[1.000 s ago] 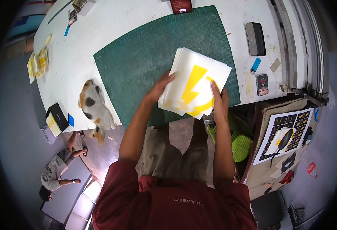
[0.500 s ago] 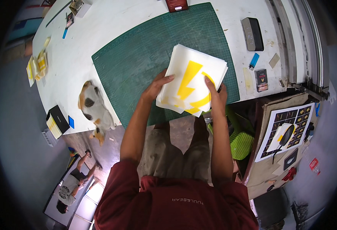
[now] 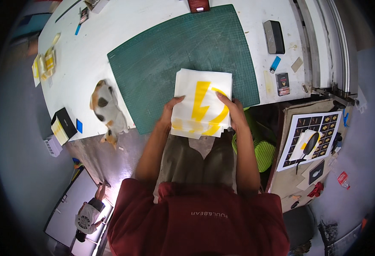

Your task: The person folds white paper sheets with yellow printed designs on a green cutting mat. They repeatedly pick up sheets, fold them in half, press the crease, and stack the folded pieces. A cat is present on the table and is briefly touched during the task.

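Both my hands hold a stack of white sheets (image 3: 185, 87) printed with a yellow lightning bolt and a curved yellow shape. My left hand (image 3: 168, 110) grips the stack's left edge, thumb on top. On the right edge, my right hand (image 3: 235, 112) presses its thumb near the yellow curve, with its fingers mostly hidden beneath. The stack is over the near edge of the green cutting mat (image 3: 170, 51), its lower part reaching past the table toward my lap. Several sheet edges stick out unevenly at the bottom.
A cat (image 3: 106, 104) lies at the table's left front edge, beside a black box (image 3: 70, 123). On the right are a dark rectangular device (image 3: 274, 37), a blue lighter (image 3: 275, 65) and a small black pack (image 3: 282, 84). A green chair (image 3: 265, 154) stands below. Another person (image 3: 89, 215) is at lower left.
The stack has come nearer my body and slightly left, turning from tilted to nearly upright. Its sheets look more evenly lined up at the top. The other person has shifted posture.
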Motion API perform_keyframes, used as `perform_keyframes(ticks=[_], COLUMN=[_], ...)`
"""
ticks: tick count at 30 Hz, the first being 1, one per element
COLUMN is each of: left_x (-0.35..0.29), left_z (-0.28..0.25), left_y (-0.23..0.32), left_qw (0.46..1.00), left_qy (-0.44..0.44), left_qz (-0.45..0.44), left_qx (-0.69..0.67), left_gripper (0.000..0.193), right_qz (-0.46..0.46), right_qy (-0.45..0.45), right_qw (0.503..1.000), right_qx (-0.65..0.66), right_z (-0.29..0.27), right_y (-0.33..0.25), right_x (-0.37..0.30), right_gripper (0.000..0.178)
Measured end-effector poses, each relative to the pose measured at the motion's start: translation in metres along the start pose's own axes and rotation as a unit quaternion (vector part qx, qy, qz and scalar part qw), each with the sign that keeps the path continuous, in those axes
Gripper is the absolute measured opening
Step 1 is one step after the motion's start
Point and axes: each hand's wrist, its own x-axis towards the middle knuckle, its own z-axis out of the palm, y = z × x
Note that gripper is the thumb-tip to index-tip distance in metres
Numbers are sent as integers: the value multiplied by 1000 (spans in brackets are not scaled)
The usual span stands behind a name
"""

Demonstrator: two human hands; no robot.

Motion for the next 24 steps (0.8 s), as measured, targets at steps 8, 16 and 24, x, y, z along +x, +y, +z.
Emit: perform_keyframes(ticks=[8,16,24], left_x=[-60,-75,-134], left_z=[-2,-54,-96], left_y=[6,9,27], left_qw=[997,980,976], left_qy=[-19,-75,-68], left_qz=[-1,-65,-16], left_qx=[-74,-170,-207], left_gripper=[52,50,53], right_qz=[120,132,129], right_qy=[-144,-136,-170], right_qw=[982,980,968], right_qx=[-23,-51,-132], right_z=[17,74,123], right_y=[-6,-7,24], right_x=[14,-30,-32], right_gripper=[59,53,57])
